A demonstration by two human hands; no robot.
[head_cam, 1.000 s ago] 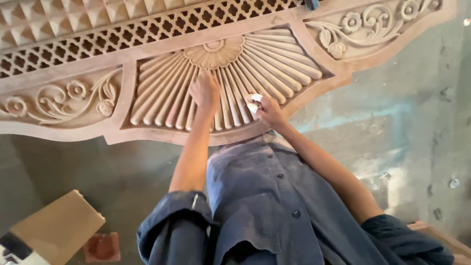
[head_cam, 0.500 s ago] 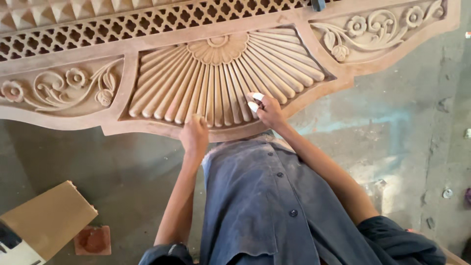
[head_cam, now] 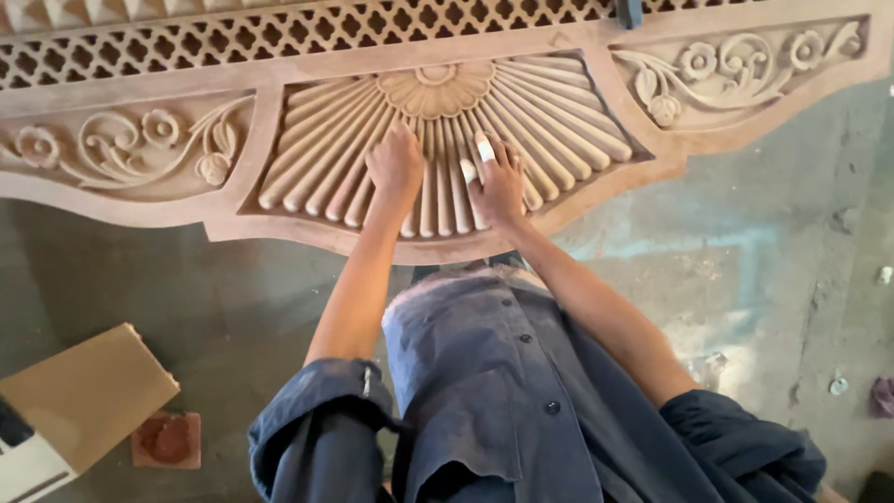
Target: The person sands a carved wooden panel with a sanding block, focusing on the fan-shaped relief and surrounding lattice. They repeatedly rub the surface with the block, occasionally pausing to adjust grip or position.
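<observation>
Head view, looking straight down. I see a long carved wooden panel lying flat across the top of the frame, over a grey concrete floor. Its middle section is a fan of raised ribs spreading from a flower rosette; scrollwork with flowers sits to either side, and a lattice strip runs along the far edge.

Left hand: resting on the ribs just below the rosette, fingers curled down against the wood. I cannot tell whether anything is under the palm.

Right hand: just beside the left, also pressed on the ribs, fingers spread and extended. Two fingertips are wrapped in white tape. No object visibly gripped.

Both forearms are bare, blue sleeves rolled up.

On the floor at lower left: a cardboard box and, touching it, a small reddish block.
</observation>
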